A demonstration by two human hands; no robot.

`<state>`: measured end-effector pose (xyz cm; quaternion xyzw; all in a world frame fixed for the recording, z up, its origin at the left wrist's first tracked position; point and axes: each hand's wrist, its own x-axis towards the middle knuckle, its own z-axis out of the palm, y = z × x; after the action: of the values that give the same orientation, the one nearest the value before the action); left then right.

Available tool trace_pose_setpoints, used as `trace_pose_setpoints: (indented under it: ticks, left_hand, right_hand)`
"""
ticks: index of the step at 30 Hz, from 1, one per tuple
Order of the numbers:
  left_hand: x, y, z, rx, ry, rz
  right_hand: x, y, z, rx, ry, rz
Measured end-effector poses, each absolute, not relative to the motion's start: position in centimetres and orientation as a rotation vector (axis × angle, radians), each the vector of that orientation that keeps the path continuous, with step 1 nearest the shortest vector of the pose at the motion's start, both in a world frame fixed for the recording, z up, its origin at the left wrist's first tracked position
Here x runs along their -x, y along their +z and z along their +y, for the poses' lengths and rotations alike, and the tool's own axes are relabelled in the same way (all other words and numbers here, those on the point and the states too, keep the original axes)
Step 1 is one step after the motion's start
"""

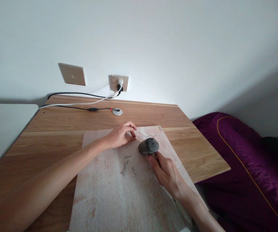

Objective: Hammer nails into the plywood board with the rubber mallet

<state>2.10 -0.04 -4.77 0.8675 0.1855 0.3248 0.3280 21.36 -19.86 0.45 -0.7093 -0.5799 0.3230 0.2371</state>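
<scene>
My left hand (122,134) is over the far part of a pale, whitewashed wooden board (105,199). Its thumb and fingertips are pinched at a thin metal nail (140,137). My right hand (165,169) is wrapped round the handle of a mallet, whose dark grey, rounded head (148,146) is raised over the board, just right of my left fingertips. Most of the handle is hidden by the hand. Further nails (146,136) show just beyond the mallet head. Several loose nails (126,163) lie on the board nearer to me.
Under the board is a wooden desk (64,120) against a white wall. Cables (81,103) run along its back to a wall socket (119,83), near a round cable hole (117,111). A white panel (5,135) stands at left; purple cloth (216,180) lies beyond the right edge.
</scene>
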Motion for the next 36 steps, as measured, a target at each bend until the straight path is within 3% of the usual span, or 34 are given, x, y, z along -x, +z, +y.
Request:
trace_pose_setpoints:
  ticks: [12,36]
  left_hand:
    - [-2.1,-5.2,-0.2,-2.242,0.788,0.511]
    - [-2.2,-4.6,-0.5,-2.241,0.804,0.586]
  right_hand:
    - [-19.8,4.5,-14.9,1.903,0.82,-1.697]
    - [-21.5,2.0,-17.6,1.969,0.832,-1.544]
